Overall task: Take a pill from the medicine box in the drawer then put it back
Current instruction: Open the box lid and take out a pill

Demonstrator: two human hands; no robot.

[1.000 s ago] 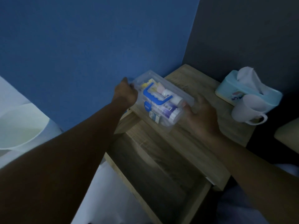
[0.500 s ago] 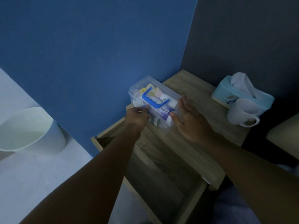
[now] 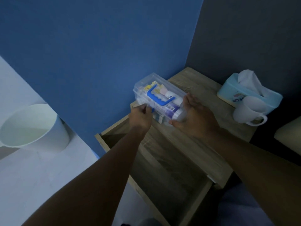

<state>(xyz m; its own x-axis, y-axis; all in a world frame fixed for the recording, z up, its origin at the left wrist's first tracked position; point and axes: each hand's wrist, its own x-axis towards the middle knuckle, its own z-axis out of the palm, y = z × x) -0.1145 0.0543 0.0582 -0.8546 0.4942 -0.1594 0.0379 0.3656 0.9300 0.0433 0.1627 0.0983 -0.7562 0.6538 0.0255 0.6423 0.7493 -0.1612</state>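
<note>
The clear plastic medicine box (image 3: 147,88) with a blue handle on its lid rests on the left end of the wooden nightstand top (image 3: 200,88), against the blue wall. Bottles and packets show through its walls. My left hand (image 3: 140,117) pinches the blue clasp on the box's near side. My right hand (image 3: 194,116) cups the box's right end, fingers spread against it. Below the hands, the drawer (image 3: 169,173) stands pulled out, and its dark inside looks bare.
A light blue tissue box (image 3: 234,93) and a white mug (image 3: 247,112) stand on the right of the nightstand top. A white bin (image 3: 32,128) sits on the pale floor at the left. A cushion edge (image 3: 291,136) shows at the far right.
My left hand moved from the box's far left end to the clasp on its near side. My right hand stayed at the right end. The camera pulled back.
</note>
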